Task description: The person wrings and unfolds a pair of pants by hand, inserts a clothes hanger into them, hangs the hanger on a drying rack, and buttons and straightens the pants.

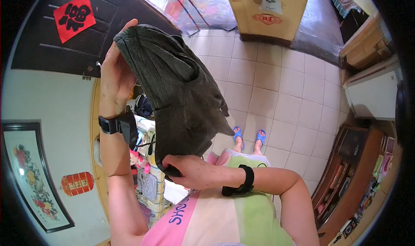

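A pair of dark grey-green pants (173, 90) is stretched between my two hands in front of my chest. The waistband runs along the side nearest my left arm, and a pocket opening shows in the upper part. At the top end, my left hand (119, 71) holds the waistband; most of its fingers are behind the cloth. My right hand (190, 170) pinches the lower end of the waistband, thumb folded over the edge. The rest of the cloth hangs loose and creased away from the waistband, and its far side is hidden.
At left, clothes lie heaped on a striped cloth (149, 177) beside my left arm. A dark door (47, 34) stands behind my left hand. Ahead are a tiled floor (276, 81) and a wooden cabinet (266, 25); shelves (346, 181) stand at right.
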A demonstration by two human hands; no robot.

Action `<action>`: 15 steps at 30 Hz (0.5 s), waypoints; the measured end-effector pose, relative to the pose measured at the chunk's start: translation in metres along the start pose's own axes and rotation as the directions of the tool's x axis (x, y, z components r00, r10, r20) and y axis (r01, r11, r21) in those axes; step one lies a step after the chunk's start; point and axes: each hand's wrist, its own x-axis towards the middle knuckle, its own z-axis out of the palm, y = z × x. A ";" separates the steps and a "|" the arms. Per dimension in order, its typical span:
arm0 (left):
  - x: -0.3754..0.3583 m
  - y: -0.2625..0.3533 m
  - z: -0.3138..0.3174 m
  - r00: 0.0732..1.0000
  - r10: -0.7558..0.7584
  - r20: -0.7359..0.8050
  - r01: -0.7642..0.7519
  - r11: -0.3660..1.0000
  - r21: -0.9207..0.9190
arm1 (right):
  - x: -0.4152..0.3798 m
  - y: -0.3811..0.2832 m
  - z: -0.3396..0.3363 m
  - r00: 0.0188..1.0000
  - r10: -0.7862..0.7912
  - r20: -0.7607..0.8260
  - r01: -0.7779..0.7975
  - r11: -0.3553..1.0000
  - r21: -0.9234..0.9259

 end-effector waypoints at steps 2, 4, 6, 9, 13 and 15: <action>-0.008 0.010 -0.001 1.000 0.022 -0.012 -0.022 1.000 0.020 | 0.006 0.001 0.003 0.996 0.052 0.071 -0.051 0.999 -0.015; -0.014 0.018 -0.003 0.998 0.055 -0.004 -0.055 0.998 0.020 | 0.006 0.000 0.002 0.996 0.018 0.085 -0.013 0.998 -0.059; -0.021 0.023 -0.006 0.998 0.062 0.005 -0.062 0.998 0.005 | 0.004 0.001 0.002 0.992 0.008 0.124 -0.001 0.998 -0.058; -0.029 0.027 -0.008 0.997 0.069 0.023 -0.068 0.997 -0.044 | 0.000 0.006 0.001 0.970 0.040 0.240 -0.050 0.998 0.039; -0.047 0.032 0.005 0.989 0.144 -0.031 -0.145 0.989 -0.037 | -0.005 0.016 -0.010 0.938 0.085 0.336 -0.105 0.994 0.042; -0.054 0.035 0.010 0.984 0.174 -0.023 -0.176 0.983 -0.061 | -0.013 0.009 -0.028 0.956 0.132 0.264 -0.127 0.991 -0.038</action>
